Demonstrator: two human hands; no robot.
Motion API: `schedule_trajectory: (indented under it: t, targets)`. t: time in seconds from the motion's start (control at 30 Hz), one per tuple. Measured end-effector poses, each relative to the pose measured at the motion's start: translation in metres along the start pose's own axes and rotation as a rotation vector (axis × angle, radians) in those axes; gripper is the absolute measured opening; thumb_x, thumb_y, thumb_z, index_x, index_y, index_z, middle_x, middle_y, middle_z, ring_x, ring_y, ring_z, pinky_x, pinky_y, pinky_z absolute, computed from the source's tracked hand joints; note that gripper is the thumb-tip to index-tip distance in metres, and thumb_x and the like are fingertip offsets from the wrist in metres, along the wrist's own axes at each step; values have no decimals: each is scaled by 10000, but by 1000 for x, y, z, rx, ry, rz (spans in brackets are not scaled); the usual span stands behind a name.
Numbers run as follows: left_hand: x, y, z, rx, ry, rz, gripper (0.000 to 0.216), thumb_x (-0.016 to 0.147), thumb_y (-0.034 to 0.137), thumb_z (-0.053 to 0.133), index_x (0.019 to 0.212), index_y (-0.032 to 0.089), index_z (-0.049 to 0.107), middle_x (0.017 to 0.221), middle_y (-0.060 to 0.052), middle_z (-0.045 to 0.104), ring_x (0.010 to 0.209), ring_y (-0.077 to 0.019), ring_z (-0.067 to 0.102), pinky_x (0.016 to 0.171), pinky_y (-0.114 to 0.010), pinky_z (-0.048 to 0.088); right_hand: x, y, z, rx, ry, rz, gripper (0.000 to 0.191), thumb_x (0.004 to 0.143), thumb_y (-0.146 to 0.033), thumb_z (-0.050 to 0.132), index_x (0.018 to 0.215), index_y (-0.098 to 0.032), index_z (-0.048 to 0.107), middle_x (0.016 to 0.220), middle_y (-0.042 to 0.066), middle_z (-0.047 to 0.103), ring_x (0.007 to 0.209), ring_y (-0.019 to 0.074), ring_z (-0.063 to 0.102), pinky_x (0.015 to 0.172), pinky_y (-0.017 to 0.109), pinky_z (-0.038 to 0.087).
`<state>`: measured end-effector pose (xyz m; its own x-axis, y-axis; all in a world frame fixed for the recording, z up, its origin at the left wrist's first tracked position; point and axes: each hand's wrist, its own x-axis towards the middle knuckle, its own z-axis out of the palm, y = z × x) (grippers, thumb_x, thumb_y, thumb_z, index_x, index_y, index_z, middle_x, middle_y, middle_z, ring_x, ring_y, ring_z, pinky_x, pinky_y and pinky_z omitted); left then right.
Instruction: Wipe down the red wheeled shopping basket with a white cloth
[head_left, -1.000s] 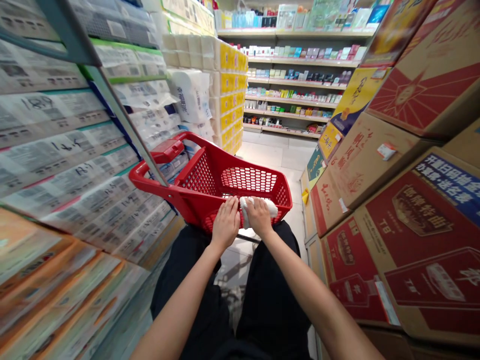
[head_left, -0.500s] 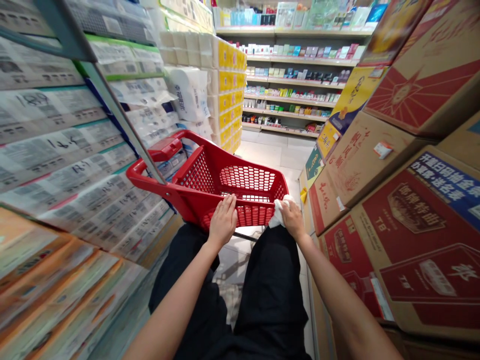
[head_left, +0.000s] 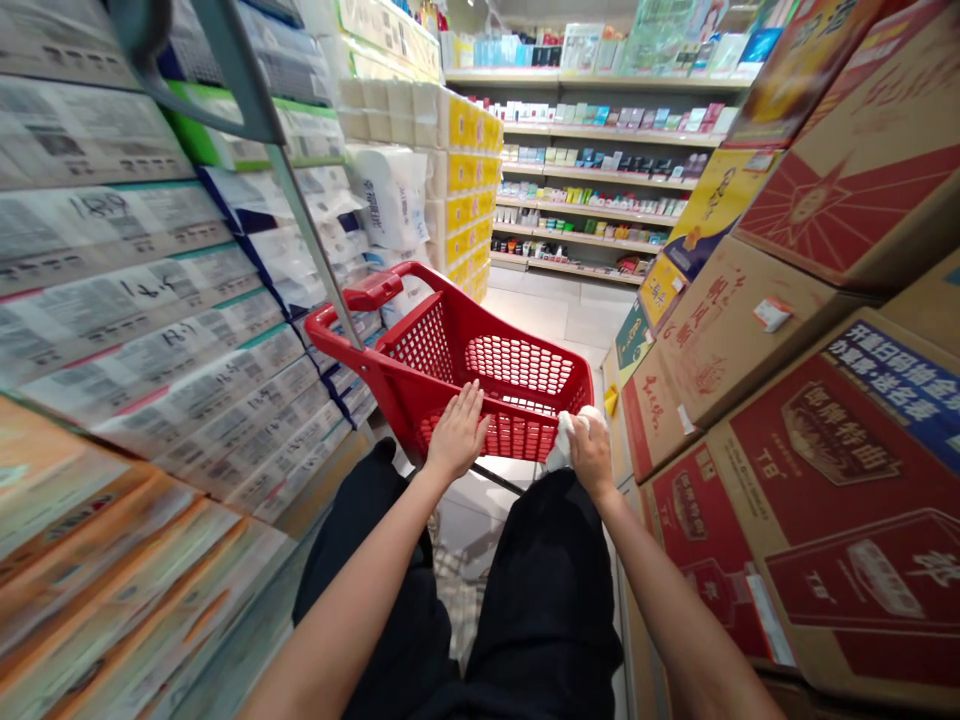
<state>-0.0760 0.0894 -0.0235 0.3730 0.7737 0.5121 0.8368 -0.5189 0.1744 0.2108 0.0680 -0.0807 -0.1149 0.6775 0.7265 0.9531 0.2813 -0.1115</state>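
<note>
In a narrow shop aisle, a person's left hand (head_left: 457, 435) lies flat on the near rim of a red plastic basket (head_left: 420, 345), fingers spread and its grip open, closed on nothing. The right hand (head_left: 591, 455) has its grip closed around a bunched white cloth (head_left: 564, 440), pressed against the basket's near right corner; most of the cloth is hidden under the fingers. The basket's underside is hidden behind the hands and the person's black trousers (head_left: 540, 600), and its red handle (head_left: 373, 292) rises at the far left. A grey metal post (head_left: 300, 210) crosses in front of the basket's left side. Stacked packs (head_left: 150, 300) on the left are blurred, their print unreadable. Cardboard boxes (head_left: 787, 430) on the right are cut off by the frame. Goods on the far shelves (head_left: 592, 170) are too small to make out.
</note>
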Motion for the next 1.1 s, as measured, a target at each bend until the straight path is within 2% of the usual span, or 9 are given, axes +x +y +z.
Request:
schedule_trajectory:
  t: [0.17,0.33,0.47,0.57,0.73,0.87,1.0,1.1]
  targets:
    - [20,2,8,0,-20,37,536,1024,356,272,1472,88,391,1577,-127,334,1482,-219,276,1208,-418,271,-12,3,-2,-78,37,35,334,994,-260,404,1268,-177,577,1129,151,596,1117,280,519,955,449,436]
    - [47,1,19,-12,-29,37,517,1015,358,283,1435,116,460,1530,-121,424,1448,-225,356,1197,-426,293,-12,-5,3,-143,79,151,328,994,-272,386,1240,-184,584,1133,158,589,1069,289,509,925,472,401]
    - [72,-12,26,-21,-31,7,525,1008,372,283,1406,99,491,1495,-157,468,1427,-250,393,1182,-464,303,0,-26,9,-156,85,180,329,994,-276,384,1245,-195,580,1089,142,594,1009,276,507,902,454,390]
    - [83,-19,28,-27,-59,6,497,1009,363,265,1324,132,572,1438,-152,538,1397,-259,436,1156,-497,329,14,-56,18,-111,50,171,337,996,-265,378,1257,-189,577,1039,134,606,967,266,516,891,431,399]
    - [62,-14,25,-47,-156,123,429,1008,341,299,1201,192,651,1342,-80,634,1319,-190,525,1143,-390,361,35,-126,43,-24,-85,132,341,982,-193,388,1268,-142,567,1028,140,630,958,261,550,881,396,427]
    - [29,-33,10,-22,-169,81,458,1009,278,247,1202,165,646,1275,-90,673,1290,-204,545,1140,-422,360,42,-170,58,33,-164,-10,325,967,-158,413,1243,-138,583,1061,144,643,961,252,563,892,386,444]
    - [5,-68,-11,-5,-169,38,492,1013,267,210,1185,162,659,1259,-74,683,1316,-196,522,1146,-418,357,45,-184,64,80,-204,-168,298,979,-220,463,1250,-202,585,1140,108,644,1011,234,567,926,369,445]
    - [-7,-83,-20,-4,-164,40,505,1021,284,201,1236,166,642,1310,-74,655,1339,-181,500,1165,-410,334,42,-175,62,98,-214,-230,313,981,-222,473,1277,-208,571,1173,108,640,1049,230,568,958,375,437]
